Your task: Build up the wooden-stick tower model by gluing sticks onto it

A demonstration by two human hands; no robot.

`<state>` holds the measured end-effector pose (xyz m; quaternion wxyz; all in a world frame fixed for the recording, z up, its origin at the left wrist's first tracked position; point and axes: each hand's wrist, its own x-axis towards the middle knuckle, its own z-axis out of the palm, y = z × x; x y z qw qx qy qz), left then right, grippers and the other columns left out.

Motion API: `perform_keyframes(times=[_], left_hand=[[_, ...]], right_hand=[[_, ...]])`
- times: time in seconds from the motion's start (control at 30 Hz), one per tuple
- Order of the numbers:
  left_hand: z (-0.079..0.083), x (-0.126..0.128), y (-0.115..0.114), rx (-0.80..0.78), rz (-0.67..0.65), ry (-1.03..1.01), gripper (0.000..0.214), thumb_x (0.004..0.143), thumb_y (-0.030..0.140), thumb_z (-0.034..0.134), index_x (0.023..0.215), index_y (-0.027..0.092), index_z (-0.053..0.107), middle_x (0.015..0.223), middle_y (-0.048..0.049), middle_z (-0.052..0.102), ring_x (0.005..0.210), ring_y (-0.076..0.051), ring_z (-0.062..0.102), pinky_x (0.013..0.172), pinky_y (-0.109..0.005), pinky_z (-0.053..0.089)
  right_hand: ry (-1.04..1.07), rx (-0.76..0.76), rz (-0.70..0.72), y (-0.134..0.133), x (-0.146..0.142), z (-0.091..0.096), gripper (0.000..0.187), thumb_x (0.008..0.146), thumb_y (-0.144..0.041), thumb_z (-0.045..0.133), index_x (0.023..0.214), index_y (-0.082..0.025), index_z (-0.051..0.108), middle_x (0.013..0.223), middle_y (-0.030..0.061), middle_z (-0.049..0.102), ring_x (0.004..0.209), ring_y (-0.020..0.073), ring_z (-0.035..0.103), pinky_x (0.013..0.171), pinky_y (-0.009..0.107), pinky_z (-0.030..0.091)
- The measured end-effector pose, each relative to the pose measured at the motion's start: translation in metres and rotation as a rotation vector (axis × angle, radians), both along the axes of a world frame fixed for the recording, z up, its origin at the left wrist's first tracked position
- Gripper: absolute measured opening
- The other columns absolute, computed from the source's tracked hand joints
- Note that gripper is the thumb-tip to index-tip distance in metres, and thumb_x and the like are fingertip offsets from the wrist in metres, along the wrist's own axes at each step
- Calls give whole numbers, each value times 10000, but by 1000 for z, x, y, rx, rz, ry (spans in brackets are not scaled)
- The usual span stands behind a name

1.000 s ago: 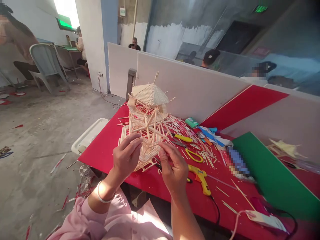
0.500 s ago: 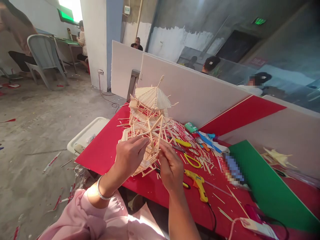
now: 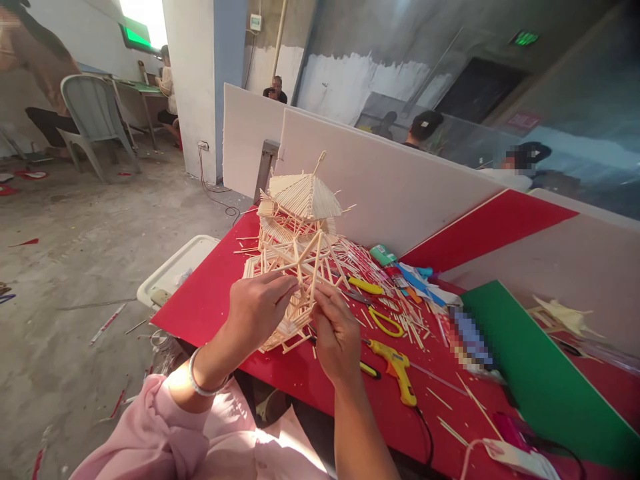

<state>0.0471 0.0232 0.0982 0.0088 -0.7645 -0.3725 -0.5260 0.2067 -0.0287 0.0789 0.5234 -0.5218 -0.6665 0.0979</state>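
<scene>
A small open frame of pale wooden sticks [image 3: 299, 253], its sticks meeting at a peak, is held up above the red table. My left hand [image 3: 256, 312] pinches its near left side, thumb and fingers together. On the right, my right hand [image 3: 336, 333] has its fingertips closed on a stick of the same frame; the exact contact points are partly hidden by the fingers. Behind stands a larger stick-built pavilion model [image 3: 303, 197] with a slatted, pointed roof. More of its lower stickwork shows below and between my hands.
On the red table [image 3: 200, 303] lie loose sticks [image 3: 413, 323], yellow-handled scissors [image 3: 385, 322] and a corded yellow glue gun [image 3: 397, 370]. A green board [image 3: 540, 360] leans at right; white panels [image 3: 380, 180] stand behind. Other people sit beyond. A grey chair [image 3: 93, 110] is at far left.
My right hand has shifted slightly left, and the stick frame has turned a little with it. My left hand stays almost in place. The camera view has moved slightly.
</scene>
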Motion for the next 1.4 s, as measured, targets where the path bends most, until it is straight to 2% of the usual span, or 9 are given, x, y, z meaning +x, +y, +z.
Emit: perform_keyframes(times=[0.47, 0.67, 0.77, 0.93, 1.03, 1.13, 1.23, 1.4], left_hand=[[-1, 0, 1, 13, 10, 7, 140, 913, 229, 626, 816, 206, 724, 804, 19, 773, 659, -130, 726, 478, -221, 441], [-1, -6, -8, 71, -49, -82, 91, 900, 153, 629, 919, 175, 715, 891, -22, 776, 773, -128, 736, 646, -204, 551], [-4, -16, -15, 125, -37, -181, 163, 860, 74, 646, 983, 162, 705, 960, -50, 761, 849, -125, 722, 734, -209, 564], [-28, -43, -9, 57, 98, -364, 119, 842, 98, 671, 900, 194, 712, 871, -24, 704, 747, -112, 646, 660, -237, 520], [-52, -55, 5, -61, 152, -335, 99, 897, 235, 638, 936, 211, 727, 1037, -66, 683, 981, -184, 635, 901, -366, 499], [-74, -60, 16, -258, 49, -321, 247, 946, 370, 552, 1049, 230, 727, 1262, -100, 616, 1198, -249, 568, 1021, -448, 448], [-88, -59, 18, -375, -63, -310, 313, 963, 423, 495, 1094, 245, 717, 1355, -93, 573, 1284, -263, 519, 1075, -467, 419], [-89, -62, 10, -321, -104, -235, 304, 971, 383, 490, 1159, 245, 686, 1468, -100, 492, 1369, -261, 440, 1134, -493, 354]], right_hand=[[-6, 3, 13, 2, -1, 2, 357, 937, -154, 450, 1159, -289, 696, 1164, 40, 679, 1109, 173, 630, 985, 344, 510], [-47, 40, -11, -2, -4, 3, 394, 931, -136, 451, 1228, -290, 658, 1266, 45, 662, 1196, 182, 604, 1022, 366, 499], [-41, 72, -66, -10, -2, -1, 399, 942, -145, 453, 1270, -289, 627, 1299, 60, 641, 1224, 197, 587, 1023, 395, 497], [9, 107, -172, -37, 0, -18, 323, 937, -156, 486, 1192, -273, 646, 1141, 70, 665, 1051, 191, 644, 854, 340, 552], [-2, 54, -152, -55, -6, -36, 248, 935, -173, 503, 1119, -255, 647, 1031, 64, 649, 943, 179, 649, 761, 307, 547], [-28, -34, -110, -66, -14, -58, 156, 925, -218, 560, 1062, -245, 630, 975, 49, 640, 889, 169, 643, 746, 299, 537], [-29, -128, -96, -64, -22, -78, 169, 881, -301, 654, 1029, -237, 603, 931, 31, 633, 841, 167, 635, 738, 301, 532], [-10, -152, -102, -48, -31, -91, 218, 839, -311, 698, 994, -229, 567, 951, 36, 632, 879, 182, 631, 764, 308, 522]])
